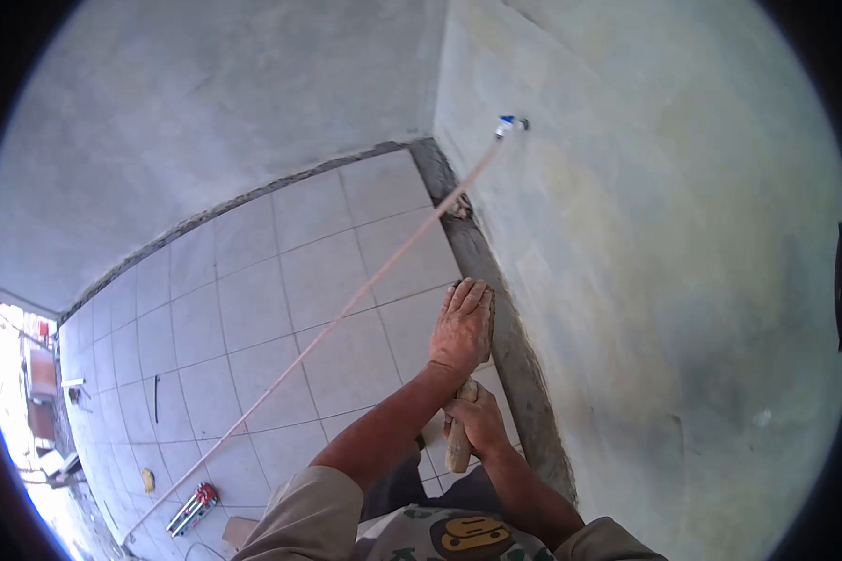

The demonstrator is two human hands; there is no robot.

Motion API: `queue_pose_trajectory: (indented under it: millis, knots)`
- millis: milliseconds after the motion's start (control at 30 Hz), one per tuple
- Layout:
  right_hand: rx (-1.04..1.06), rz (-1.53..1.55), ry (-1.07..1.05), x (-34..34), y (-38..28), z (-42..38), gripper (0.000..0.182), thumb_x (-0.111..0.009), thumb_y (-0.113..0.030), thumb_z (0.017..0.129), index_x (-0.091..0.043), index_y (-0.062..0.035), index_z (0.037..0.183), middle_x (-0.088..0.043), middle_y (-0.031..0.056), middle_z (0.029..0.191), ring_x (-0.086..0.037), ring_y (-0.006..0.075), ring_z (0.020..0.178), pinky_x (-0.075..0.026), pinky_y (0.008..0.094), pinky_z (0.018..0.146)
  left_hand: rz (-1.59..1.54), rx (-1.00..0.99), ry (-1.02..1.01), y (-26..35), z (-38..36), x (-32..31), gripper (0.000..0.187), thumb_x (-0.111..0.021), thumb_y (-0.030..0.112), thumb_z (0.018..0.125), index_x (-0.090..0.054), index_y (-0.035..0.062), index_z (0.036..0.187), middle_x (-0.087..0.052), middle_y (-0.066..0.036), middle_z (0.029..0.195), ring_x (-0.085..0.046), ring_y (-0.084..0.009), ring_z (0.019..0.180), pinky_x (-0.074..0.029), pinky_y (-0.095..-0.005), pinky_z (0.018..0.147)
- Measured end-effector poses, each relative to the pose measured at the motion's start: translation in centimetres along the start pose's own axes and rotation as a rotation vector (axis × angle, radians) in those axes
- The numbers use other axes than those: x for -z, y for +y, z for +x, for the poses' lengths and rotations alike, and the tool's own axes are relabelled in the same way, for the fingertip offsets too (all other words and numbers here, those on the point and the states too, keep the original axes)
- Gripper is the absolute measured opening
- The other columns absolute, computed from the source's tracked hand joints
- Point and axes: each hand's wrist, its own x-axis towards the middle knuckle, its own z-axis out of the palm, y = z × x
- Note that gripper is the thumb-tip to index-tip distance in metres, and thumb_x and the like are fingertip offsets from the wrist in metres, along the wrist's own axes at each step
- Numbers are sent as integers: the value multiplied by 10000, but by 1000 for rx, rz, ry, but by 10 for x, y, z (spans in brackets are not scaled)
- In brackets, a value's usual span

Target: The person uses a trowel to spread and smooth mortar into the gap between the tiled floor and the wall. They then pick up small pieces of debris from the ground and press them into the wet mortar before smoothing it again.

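Head view: your right hand (477, 419) has its fingers wrapped around the trowel handle (459, 439), low by your knees. Just beyond, your left hand (461, 327) lies flat, fingers spread, pressing the trowel blade (488, 323) onto the floor (281, 309) beside the mortar strip (510, 355) along the wall (646, 280). Farther off, a hose (346, 309) runs to the tap (510, 123).

A room under construction or renovation is shown, likely a wash area. Bare cement-rendered walls (646, 234) are seen, with freshly laid floor tiles (281, 309) bordered by an unfinished grey mortar strip (496, 290). A wall tap (511, 122) with a hose (346, 313) is fitted, and tools (193, 509) are left on the floor.
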Motion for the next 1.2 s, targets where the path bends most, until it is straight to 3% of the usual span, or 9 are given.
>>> queue_pose_trajectory:
  millis: [300, 600, 667, 733, 767, 867, 1200]
  knots:
    - [-152, -238, -503, -173, -9, 40, 211, -581, -114, 756, -516, 17, 908, -556, 72, 660, -578, 181, 504, -485, 303, 471, 280, 325, 260, -132, -42, 180, 346, -540, 91, 814, -577, -8, 1144, -527, -131, 1249, -430, -321, 1228, -312, -437, 1062]
    - [-224, -433, -707, -321, -29, 119, 209, -587, -127, 747, -524, 14, 890, -560, 73, 667, -580, 181, 511, -490, 309, 487, 358, 576, 326, -269, -48, 270, 330, -485, 121, 876, -565, 7, 1175, -514, -116, 1276, -413, -303, 1249, -284, -436, 1079]
    - [-261, -485, -763, -351, -27, 129, 211, -587, -130, 750, -526, 15, 890, -562, 73, 669, -580, 182, 516, -490, 306, 491, 434, 618, 415, -289, -47, 302, 310, -528, 110, 855, -591, -3, 1137, -525, -141, 1267, -435, -332, 1228, -309, -445, 1062]
    - [-113, -552, -863, -393, -29, 145, 210, -586, -137, 752, -527, 16, 883, -562, 71, 672, -582, 184, 532, -490, 311, 499, 478, 684, 503, -311, -46, 341, 305, -529, 108, 856, -596, 3, 1134, -529, -138, 1268, -437, -327, 1231, -305, -442, 1066]
    - [-246, -550, -898, -418, -47, 143, 215, -589, -142, 746, -529, 16, 879, -564, 74, 684, -583, 182, 545, -490, 318, 506, 490, 722, 549, -321, -47, 359, 302, -528, 105, 856, -598, 4, 1132, -531, -137, 1266, -438, -323, 1230, -303, -442, 1067]
    - [-241, -604, -1019, -476, -53, 151, 214, -592, -144, 743, -530, 13, 873, -566, 76, 695, -580, 180, 536, -491, 326, 507, 537, 833, 604, -350, -63, 405, 331, -515, 119, 856, -581, 10, 1161, -518, -132, 1282, -418, -306, 1253, -275, -431, 1087]
    - [-345, -743, -1100, -665, 14, 190, 231, -584, -137, 721, -522, 26, 874, -561, 87, 700, -582, 191, 532, -496, 332, 495, 521, 980, 642, -498, -142, 510, 407, -498, 129, 837, -533, 20, 1227, -479, -123, 1326, -370, -292, 1294, -243, -421, 1103]
